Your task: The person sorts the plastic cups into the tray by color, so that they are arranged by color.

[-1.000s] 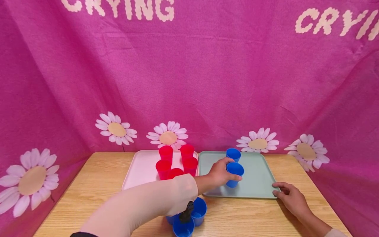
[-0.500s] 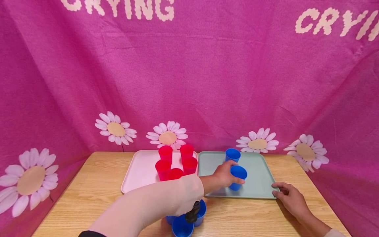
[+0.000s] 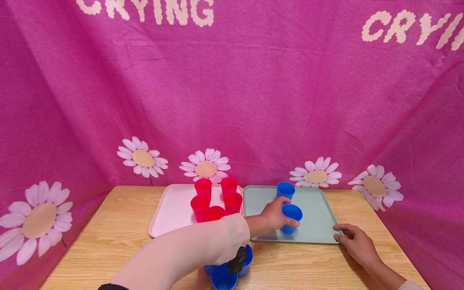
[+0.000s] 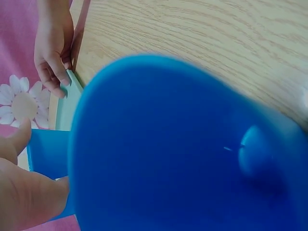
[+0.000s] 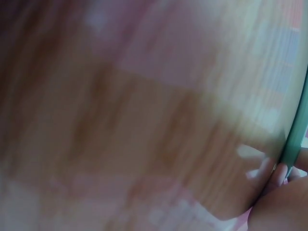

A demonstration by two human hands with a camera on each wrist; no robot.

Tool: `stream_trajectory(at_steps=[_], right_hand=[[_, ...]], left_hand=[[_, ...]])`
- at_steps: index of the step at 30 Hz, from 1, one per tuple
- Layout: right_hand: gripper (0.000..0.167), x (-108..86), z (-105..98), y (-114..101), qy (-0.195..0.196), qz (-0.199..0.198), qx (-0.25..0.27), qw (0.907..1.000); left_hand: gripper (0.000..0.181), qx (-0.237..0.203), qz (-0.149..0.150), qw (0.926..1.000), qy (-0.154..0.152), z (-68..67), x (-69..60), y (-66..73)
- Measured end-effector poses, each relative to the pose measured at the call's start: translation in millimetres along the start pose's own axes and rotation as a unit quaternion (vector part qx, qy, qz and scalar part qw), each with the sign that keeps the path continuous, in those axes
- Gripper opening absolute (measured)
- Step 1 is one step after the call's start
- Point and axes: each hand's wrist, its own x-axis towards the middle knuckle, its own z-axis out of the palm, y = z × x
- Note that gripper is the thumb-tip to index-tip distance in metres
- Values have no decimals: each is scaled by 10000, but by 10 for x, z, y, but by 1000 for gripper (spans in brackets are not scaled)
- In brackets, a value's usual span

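Blue tapered plastic cup (image 3: 291,219) in a one-handed side hold over the sage-green tray (image 3: 315,223)

Head view: the held cup is near the middle of the tray, mouth up; whether its base touches the surface cannot be told. It looks light, thin-walled and fairly stiff, probably smooth enough to slip if held loosely and unlikely to break. A hold around the upper side wall, below the rim, should serve best; a hard squeeze might flex it. The left hand (image 3: 274,213) has it from 9 o'clock, thumb and fingers spread to the cup's width and wrapped on its wall. A second blue plastic cup (image 3: 285,190) stands at 12 o'clock, and red plastic cups (image 3: 200,207) stand on the pale pink tray (image 3: 174,205) at 9 o'clock. Further blue plastic cups (image 3: 224,278) are at 7 o'clock on the wooden table (image 3: 108,241). At 4 o'clock the right hand (image 3: 357,245), nearly closed, pinches the green tray's near corner.

Left wrist view: a blurred blue cup mouth (image 4: 168,144), likely from the table cluster, blocks much; the left hand shows at 9 o'clock against blue plastic.

Right wrist view: mostly blur; at 4 o'clock, right-hand fingertips meet the green rim.
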Motion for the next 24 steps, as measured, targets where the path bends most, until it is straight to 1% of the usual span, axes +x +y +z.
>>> stream_trajectory(at_steps=[4,10,14,19,24], right_hand=[[34,3,-3,-7,14,4,-32,10000],[33,3,1,-10,84,-49,-114,9999],[34,4,-2,-21,64,-13,-80,9999],[34,12,-5,-18,86,-44,-138,9999],[33,10,0,-3,61,-46,-140,9999]], left_hand=[[65,44,127,9999,2,-35,-3,-26],[68,-105,383,9992,-86,-148,-29,-61],[70,68,527,9984,-175,-237,-69,-93],[70,238,856,9955,-323,-370,-149,-131],[70,208,1023,9935,-461,-538,-235,-158]])
